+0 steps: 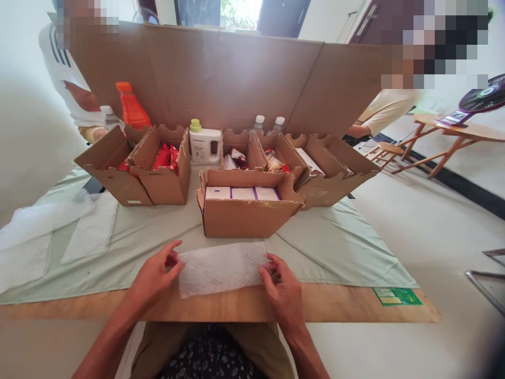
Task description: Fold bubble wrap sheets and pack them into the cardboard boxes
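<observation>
A flat rectangle of clear bubble wrap [223, 269] is stretched between my hands over the front of the table. My left hand [160, 271] pinches its left end between thumb and fingers. At the other end, my right hand [281, 281] grips the edge the same way. Just beyond the wrap stands a low cardboard box [240, 218] holding a row of white packs [242, 193] with purple edges. More bubble wrap [90, 229] lies in loose sheets at the left side of the table.
Several cardboard bins [165, 181] with red packets line the back, with a white jug [205, 145] between them. An orange bottle [132, 108] stands behind at left. A tall cardboard panel [236, 79] closes the far side; a person's arm shows at each end.
</observation>
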`<state>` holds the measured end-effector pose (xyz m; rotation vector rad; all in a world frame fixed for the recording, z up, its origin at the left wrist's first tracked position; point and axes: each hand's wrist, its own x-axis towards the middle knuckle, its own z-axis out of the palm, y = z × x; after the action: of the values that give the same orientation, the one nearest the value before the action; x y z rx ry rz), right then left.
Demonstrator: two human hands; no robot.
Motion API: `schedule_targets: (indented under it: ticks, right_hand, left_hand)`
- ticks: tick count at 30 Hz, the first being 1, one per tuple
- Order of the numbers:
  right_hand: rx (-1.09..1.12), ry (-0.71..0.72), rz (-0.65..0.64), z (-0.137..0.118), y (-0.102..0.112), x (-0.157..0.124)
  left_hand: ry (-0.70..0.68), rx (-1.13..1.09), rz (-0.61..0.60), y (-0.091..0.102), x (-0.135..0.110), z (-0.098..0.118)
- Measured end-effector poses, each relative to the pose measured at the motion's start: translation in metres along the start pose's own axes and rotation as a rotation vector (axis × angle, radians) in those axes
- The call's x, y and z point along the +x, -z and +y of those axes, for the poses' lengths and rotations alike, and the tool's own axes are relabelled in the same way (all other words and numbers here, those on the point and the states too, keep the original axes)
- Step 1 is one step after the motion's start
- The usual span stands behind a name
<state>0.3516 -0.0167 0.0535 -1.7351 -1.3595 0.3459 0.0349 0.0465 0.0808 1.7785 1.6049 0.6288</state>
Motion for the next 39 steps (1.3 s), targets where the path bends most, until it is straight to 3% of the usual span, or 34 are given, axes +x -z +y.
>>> schedule_targets:
  ticks: [3,6,9,12,14,16,20,22,24,26,31,36,39]
  right_hand:
    - [-0.336,0.221,0.145,0.020,0.011,0.002]
    - [-0.440,0.374,0.145,0.014,0.015,-0.002]
    - [-0.360,0.514,-0.037,-0.017,-0.009,-0.006]
    - [-0.329,0.604,-0.298,-0.038,-0.044,-0.004]
    - [-0.374,0.597,-0.405,-0.031,-0.052,0.001]
    - [-0.449,0.543,-0.376,-0.006,-0.040,0.006]
    - [-0.556,0.437,-0.138,0.051,0.024,0.005]
    - [-0.527,0.447,-0.126,0.062,0.048,0.000]
    - [-0.470,0.484,-0.196,0.059,0.055,-0.006]
    - [-0.414,0.515,-0.253,0.051,0.046,-0.009]
    - [-0.243,0.520,-0.136,0.034,0.019,0.000]
    - [-0.019,0.374,-0.127,0.015,0.031,0.006]
    - [0.082,0.254,-0.125,-0.002,0.040,0.004]
  left_hand:
    - [-0.082,0.158,0.160,-0.010,-0.004,-0.016]
    - [-0.243,0.251,0.268,-0.021,-0.019,-0.015]
    - [-0.475,0.318,0.263,-0.042,-0.028,0.006]
    - [-0.589,0.364,0.059,-0.064,-0.022,0.020]
    - [-0.579,0.387,-0.035,-0.071,-0.014,0.016]
    - [-0.567,0.384,-0.067,-0.071,-0.008,0.006]
    - [-0.581,0.346,-0.068,-0.065,-0.006,-0.008]
    - [-0.584,0.346,-0.065,-0.064,-0.008,-0.008]
    - [-0.595,0.358,-0.065,-0.065,-0.009,-0.005]
    - [-0.613,0.374,-0.053,-0.065,-0.010,-0.004]
    - [-0.639,0.361,0.012,-0.063,-0.018,-0.010]
    - [-0.615,0.245,0.140,-0.063,-0.020,-0.017]
    - [-0.562,0.095,0.213,-0.055,-0.020,-0.006]
